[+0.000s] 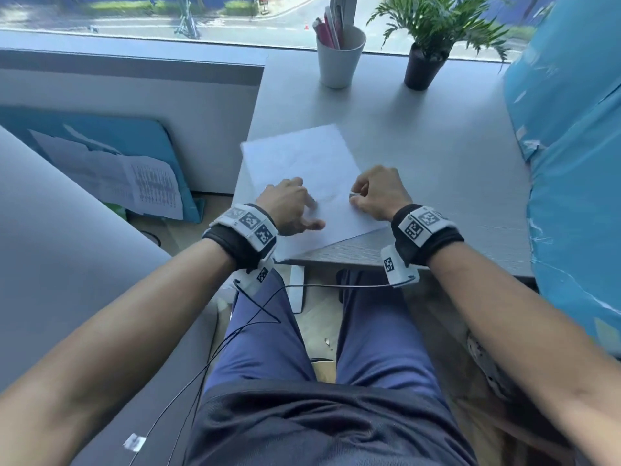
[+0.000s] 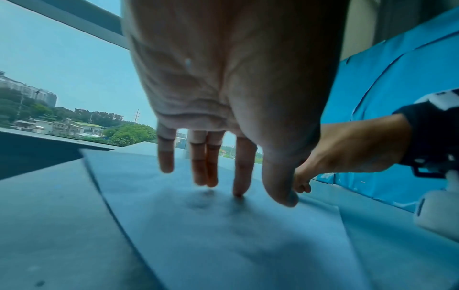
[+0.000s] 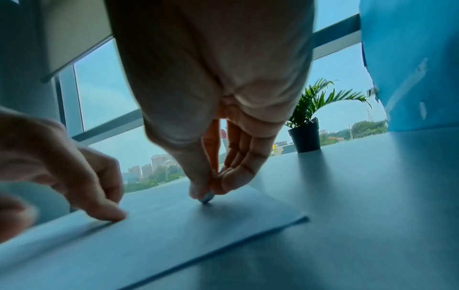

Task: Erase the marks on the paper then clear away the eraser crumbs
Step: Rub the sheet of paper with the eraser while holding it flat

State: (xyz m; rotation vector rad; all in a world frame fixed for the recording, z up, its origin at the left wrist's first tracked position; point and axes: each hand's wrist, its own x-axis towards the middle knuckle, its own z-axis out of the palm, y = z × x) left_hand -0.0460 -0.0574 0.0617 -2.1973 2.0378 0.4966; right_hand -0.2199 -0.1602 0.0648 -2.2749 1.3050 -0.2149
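A white sheet of paper (image 1: 302, 163) lies tilted on the grey desk (image 1: 437, 146), its near corner at the desk's front edge. My left hand (image 1: 289, 206) rests on the paper's left part with straight fingers (image 2: 239, 172) spread and pressing down. My right hand (image 1: 376, 193) pinches a small grey-white eraser (image 1: 353, 195) between thumb and fingers, its tip (image 3: 206, 198) touching the paper near the sheet's right edge. Faint grey smudges (image 2: 201, 200) show on the paper by my left fingertips. No crumbs can be made out.
A white cup (image 1: 339, 58) with pens and a potted plant (image 1: 425, 52) stand at the desk's far edge by the window. A blue wrapped object (image 1: 571, 163) borders the desk on the right. Papers on a blue board (image 1: 127, 176) lean at floor level on the left.
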